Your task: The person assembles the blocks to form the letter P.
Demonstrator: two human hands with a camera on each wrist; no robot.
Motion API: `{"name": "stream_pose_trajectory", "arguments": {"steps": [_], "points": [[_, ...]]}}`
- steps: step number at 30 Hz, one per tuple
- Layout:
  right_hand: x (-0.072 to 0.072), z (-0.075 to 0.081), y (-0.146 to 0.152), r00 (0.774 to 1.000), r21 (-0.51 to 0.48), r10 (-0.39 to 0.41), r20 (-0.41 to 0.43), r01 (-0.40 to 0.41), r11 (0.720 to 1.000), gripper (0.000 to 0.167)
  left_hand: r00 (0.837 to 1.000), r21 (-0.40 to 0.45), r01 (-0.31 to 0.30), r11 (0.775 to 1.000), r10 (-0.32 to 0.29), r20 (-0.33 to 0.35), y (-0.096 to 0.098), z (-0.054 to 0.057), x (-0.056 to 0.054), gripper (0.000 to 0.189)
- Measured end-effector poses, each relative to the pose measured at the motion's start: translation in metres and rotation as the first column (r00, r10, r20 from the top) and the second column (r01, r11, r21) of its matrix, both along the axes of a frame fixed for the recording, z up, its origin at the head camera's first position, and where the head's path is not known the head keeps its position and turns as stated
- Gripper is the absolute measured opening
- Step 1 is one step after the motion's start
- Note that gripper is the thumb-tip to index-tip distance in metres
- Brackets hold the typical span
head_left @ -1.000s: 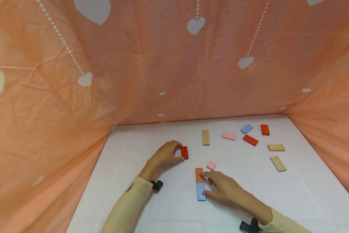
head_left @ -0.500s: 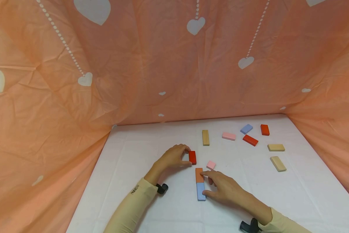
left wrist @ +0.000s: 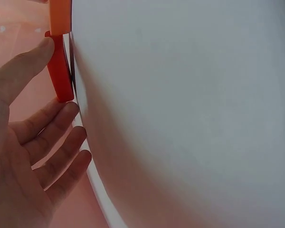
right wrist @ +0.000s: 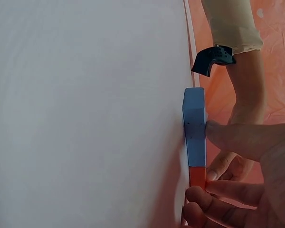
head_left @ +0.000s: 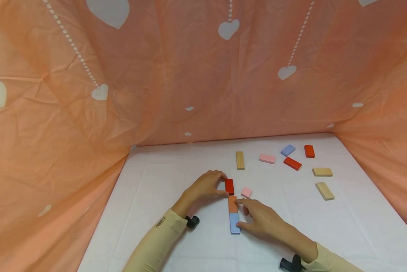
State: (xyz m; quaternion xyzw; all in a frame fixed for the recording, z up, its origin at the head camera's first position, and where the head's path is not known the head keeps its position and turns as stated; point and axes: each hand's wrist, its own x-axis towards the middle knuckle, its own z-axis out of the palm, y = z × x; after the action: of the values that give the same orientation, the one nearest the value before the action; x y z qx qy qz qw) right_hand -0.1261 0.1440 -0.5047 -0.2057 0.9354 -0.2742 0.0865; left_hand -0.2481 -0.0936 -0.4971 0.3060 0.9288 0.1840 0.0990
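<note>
My left hand (head_left: 205, 187) pinches a red wooden block (head_left: 229, 187) lengthwise, thumb at its near end and a finger at its far end. The left wrist view shows this red block (left wrist: 61, 71) close against the orange one (left wrist: 60, 16). On the white table, an orange block (head_left: 233, 204) and a blue block (head_left: 235, 223) lie end to end, in line below the red one. My right hand (head_left: 261, 219) rests beside them, index finger touching the orange block and thumb against the blue block (right wrist: 195, 128). Both touch the same right-hand side.
A small pink block (head_left: 246, 192) lies just right of the row. Farther back are a tan block (head_left: 240, 161), a longer pink block (head_left: 267, 158), a blue block (head_left: 287, 150) and red blocks (head_left: 292, 163). More tan blocks (head_left: 322, 172) lie at right. An orange curtain (head_left: 203, 75) borders the table.
My left hand has brought the red block rightward and nearer, to the far end of the orange block. My right hand has stayed in place on the row.
</note>
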Motion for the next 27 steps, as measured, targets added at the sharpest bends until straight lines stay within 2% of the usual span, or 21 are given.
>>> {"name": "stream_pose_trajectory", "arguments": {"steps": [5, 16, 27], "points": [[-0.0007, 0.0005, 0.001, 1.0, -0.005, 0.016, -0.005, -0.016, 1.0, 0.068, 1.0, -0.012, 0.006, 1.0, -0.006, -0.013, 0.0028, 0.0017, 0.0023, 0.057], [-0.0016, -0.001, 0.0022, 0.999, -0.002, 0.028, -0.027, -0.028, 1.0, 0.069, 1.0, -0.004, 0.015, 1.0, -0.015, 0.005, 0.0038, 0.0054, 0.0047, 0.054], [-0.0021, 0.0007, 0.0014, 1.0, 0.004, 0.022, -0.003, -0.022, 1.0, 0.07, 1.0, -0.021, 0.005, 1.0, -0.006, -0.024, 0.0069, 0.0022, 0.0045, 0.05]]}}
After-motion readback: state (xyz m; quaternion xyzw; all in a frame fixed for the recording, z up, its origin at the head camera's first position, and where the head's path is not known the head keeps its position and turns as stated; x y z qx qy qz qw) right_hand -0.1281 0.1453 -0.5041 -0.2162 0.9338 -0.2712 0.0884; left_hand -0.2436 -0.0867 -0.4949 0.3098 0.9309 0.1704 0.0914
